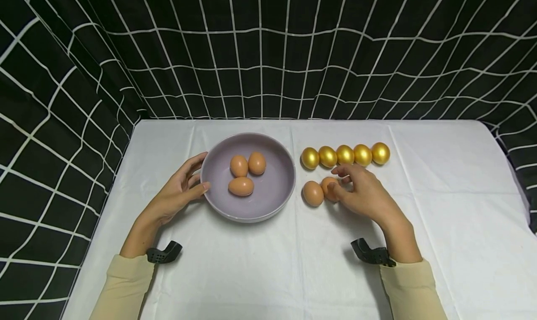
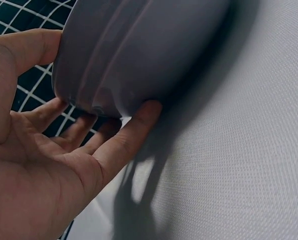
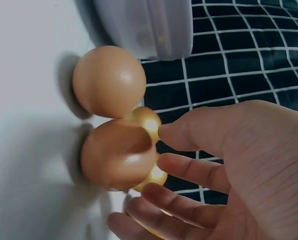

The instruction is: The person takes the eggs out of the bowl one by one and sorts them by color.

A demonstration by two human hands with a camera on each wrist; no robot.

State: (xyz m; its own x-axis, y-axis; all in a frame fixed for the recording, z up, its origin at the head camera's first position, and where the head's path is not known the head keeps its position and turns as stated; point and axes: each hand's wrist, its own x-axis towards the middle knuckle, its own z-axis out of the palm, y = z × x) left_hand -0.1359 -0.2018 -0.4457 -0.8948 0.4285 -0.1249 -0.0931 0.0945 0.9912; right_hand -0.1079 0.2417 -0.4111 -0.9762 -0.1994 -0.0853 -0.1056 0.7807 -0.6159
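My left hand (image 1: 178, 196) holds the side of a pale purple bowl (image 1: 277, 194), thumb at the rim and fingers spread along the outer wall. In the left wrist view the little finger touches low on the bowl (image 2: 153, 55). Inside it lie three brown eggs, one of them an egg on its side (image 1: 241, 186). My right hand (image 1: 362, 191) is around the right one of two brown eggs on the cloth, partly covering that egg (image 1: 328, 189). In the right wrist view, thumb and fingers are spread beside this egg (image 3: 116, 157). The other egg (image 1: 313, 193) sits against its left.
Several golden eggs (image 1: 345, 155) stand in a row behind the brown pair, right of the bowl. A white cloth (image 1: 251, 268) covers the table. Black curtains with a white grid (image 1: 272, 49) hang behind and at both sides.
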